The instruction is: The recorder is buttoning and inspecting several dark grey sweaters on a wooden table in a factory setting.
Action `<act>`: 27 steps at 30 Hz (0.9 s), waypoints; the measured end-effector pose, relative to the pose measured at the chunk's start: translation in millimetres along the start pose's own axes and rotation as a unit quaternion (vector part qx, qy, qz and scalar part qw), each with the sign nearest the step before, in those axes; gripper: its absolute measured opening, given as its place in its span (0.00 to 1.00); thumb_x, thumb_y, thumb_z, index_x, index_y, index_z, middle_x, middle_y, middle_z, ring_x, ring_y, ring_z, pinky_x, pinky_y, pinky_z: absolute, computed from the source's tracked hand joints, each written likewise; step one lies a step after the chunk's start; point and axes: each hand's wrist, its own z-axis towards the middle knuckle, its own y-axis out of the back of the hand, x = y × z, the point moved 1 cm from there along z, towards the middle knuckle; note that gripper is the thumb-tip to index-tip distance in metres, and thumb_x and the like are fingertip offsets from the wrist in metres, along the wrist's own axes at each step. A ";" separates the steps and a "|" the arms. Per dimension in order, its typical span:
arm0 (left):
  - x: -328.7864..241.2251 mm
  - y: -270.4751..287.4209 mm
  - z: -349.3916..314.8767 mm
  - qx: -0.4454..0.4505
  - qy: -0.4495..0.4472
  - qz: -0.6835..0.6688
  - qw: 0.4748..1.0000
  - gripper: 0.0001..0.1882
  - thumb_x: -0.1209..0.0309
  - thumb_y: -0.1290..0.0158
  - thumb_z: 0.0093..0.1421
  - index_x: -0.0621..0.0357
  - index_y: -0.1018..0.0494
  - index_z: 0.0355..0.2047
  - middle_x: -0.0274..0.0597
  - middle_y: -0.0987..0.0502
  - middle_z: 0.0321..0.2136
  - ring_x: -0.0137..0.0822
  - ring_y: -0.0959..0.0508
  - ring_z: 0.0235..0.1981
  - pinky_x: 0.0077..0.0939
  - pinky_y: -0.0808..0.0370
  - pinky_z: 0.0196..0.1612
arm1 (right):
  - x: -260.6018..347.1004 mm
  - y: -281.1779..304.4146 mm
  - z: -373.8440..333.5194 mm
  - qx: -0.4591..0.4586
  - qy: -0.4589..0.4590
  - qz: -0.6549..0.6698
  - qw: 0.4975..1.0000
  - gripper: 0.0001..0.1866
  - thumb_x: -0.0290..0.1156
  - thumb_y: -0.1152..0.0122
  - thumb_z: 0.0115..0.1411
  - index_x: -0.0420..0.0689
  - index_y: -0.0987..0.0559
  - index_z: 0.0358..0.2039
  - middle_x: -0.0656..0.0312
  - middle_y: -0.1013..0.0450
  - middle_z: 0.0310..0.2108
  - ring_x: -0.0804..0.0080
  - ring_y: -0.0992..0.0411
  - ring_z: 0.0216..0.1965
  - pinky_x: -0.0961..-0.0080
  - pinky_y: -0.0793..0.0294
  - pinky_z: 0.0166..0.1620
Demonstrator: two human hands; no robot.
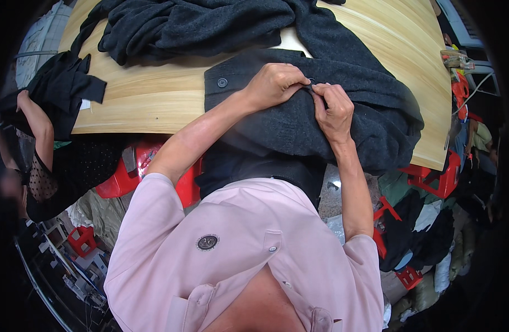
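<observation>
A dark grey knit cardigan (288, 124) lies across the near edge of the wooden table and hangs down toward my lap. Both my hands are over its ribbed band, fingertips almost meeting. My left hand (276, 84) is closed in a pinch on the cardigan, thumb and forefinger pointing right. From the other side my right hand (335, 109) pinches the same small spot. A small dark piece shows between the fingertips, too covered to make out fully. To the left of my hands, a round dark button (222, 82) sits on the band.
More dark knitwear (199, 27) is heaped at the table's far side. At the left, another person's arm (41, 124) holds a dark garment (66, 83) over the table (155, 97). Red stools (119, 180) stand below; clothes and bags (426, 232) lie at right.
</observation>
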 end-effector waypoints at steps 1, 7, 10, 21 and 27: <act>0.0 -0.7 1.6 0.002 0.004 0.005 1.000 0.07 0.78 0.32 0.58 0.62 0.14 0.38 0.46 0.12 0.34 0.47 0.11 0.38 0.38 0.14 0.43 | 0.5 0.3 -0.3 -0.003 -0.002 -0.002 1.000 0.07 0.16 0.27 0.57 0.37 0.16 0.36 0.54 0.16 0.34 0.56 0.17 0.36 0.64 0.14 0.46; -9.0 -0.4 5.3 0.006 0.009 0.049 0.999 0.09 0.83 0.34 0.56 0.64 0.17 0.38 0.50 0.13 0.34 0.49 0.11 0.37 0.38 0.15 0.43 | 2.4 0.2 0.5 -0.014 0.070 -0.045 0.996 0.05 0.17 0.28 0.59 0.37 0.17 0.34 0.54 0.17 0.33 0.56 0.18 0.34 0.65 0.14 0.43; -11.4 0.4 9.4 0.007 -0.024 0.066 0.998 0.10 0.84 0.36 0.56 0.65 0.19 0.39 0.51 0.14 0.34 0.50 0.12 0.37 0.39 0.15 0.42 | 3.7 -0.6 -0.5 -0.016 0.042 -0.035 0.998 0.05 0.18 0.29 0.60 0.38 0.19 0.31 0.55 0.19 0.30 0.58 0.20 0.32 0.66 0.18 0.35; -14.8 2.4 17.4 0.043 -0.053 0.088 0.994 0.08 0.80 0.40 0.62 0.65 0.22 0.42 0.51 0.16 0.38 0.51 0.13 0.42 0.41 0.15 0.45 | 5.4 -0.9 0.0 -0.035 -0.088 0.026 0.995 0.09 0.17 0.29 0.58 0.38 0.14 0.40 0.54 0.17 0.32 0.56 0.18 0.35 0.62 0.17 0.41; -15.7 -6.3 15.4 0.040 -0.024 0.143 0.989 0.07 0.81 0.42 0.63 0.64 0.24 0.42 0.49 0.16 0.34 0.50 0.13 0.38 0.41 0.15 0.41 | 2.9 -5.3 -2.6 -0.042 -0.022 -0.026 0.999 0.06 0.17 0.28 0.58 0.38 0.14 0.36 0.54 0.18 0.31 0.57 0.18 0.35 0.63 0.17 0.39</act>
